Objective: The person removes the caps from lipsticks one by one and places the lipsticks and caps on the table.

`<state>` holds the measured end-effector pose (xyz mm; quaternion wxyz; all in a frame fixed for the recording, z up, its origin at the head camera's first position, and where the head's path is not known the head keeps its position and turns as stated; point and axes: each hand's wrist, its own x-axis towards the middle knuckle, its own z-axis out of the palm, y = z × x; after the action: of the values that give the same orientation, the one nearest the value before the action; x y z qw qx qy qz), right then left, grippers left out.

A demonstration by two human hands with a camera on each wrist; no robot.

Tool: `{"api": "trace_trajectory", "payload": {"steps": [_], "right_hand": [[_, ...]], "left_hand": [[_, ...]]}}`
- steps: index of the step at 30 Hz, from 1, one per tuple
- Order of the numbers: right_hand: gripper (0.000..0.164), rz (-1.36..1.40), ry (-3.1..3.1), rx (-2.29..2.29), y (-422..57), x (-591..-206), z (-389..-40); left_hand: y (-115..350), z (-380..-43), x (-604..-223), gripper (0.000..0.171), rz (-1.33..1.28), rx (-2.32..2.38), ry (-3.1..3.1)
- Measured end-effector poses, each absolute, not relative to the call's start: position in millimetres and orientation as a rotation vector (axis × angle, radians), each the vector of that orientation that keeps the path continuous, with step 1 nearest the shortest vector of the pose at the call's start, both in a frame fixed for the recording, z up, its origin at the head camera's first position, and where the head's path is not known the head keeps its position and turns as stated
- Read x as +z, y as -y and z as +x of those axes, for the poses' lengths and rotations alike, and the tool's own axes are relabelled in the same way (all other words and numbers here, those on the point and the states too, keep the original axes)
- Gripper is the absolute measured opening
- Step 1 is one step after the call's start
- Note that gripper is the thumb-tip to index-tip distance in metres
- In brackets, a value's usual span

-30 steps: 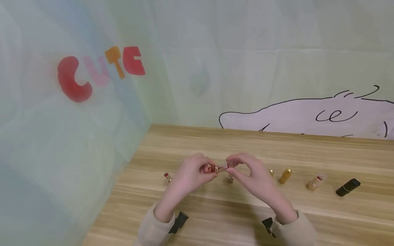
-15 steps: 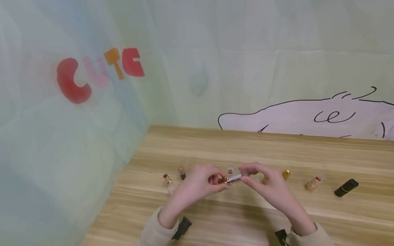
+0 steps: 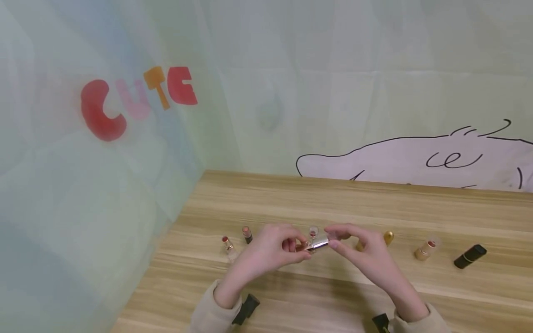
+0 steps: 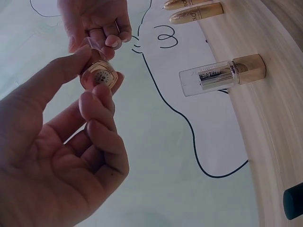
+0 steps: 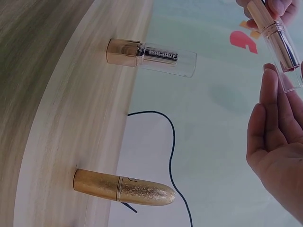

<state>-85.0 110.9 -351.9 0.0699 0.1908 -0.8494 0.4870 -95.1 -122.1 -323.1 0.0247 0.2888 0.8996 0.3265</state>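
Observation:
My left hand (image 3: 276, 245) pinches the gold base of a lipstick (image 3: 319, 242) between thumb and fingertips. The lipstick lies slantwise in the air, its silver section towards my right hand (image 3: 368, 245). A clear cap (image 5: 289, 81) surrounds the silver section in the right wrist view, where red shows at the tip. Thumb and forefinger of the right hand pinch the cap's far end. The left wrist view shows the base's round underside (image 4: 102, 78). Just behind the held lipstick stands another one with a clear cap (image 5: 151, 56), upright on the table.
On the wooden table (image 3: 266, 189) stand a red lipstick (image 3: 226, 243) and a pinkish, black-based lipstick (image 3: 247, 234) at left. Gold bullet-shaped tubes (image 3: 388, 238), a beige-gold lipstick (image 3: 424, 249) and a black tube (image 3: 470, 256) are at right. Printed cloth (image 3: 258, 92) hangs behind.
Both hands have moved right and slightly nearer with the lipstick. Its silver section now shows between them. The pinkish lipstick at left has come out from behind the left hand.

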Motion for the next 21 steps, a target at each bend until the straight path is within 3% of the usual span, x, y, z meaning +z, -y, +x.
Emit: {"api": "trace_trajectory", "payload": {"steps": [21], "right_hand": [[0.021, 0.575, 2.565, 1.542, -111.0, -350.1, -83.5]], "left_hand": [[129.5, -99.1, -323.5, 0.017, 0.917, 1.103, -2.685]]}}
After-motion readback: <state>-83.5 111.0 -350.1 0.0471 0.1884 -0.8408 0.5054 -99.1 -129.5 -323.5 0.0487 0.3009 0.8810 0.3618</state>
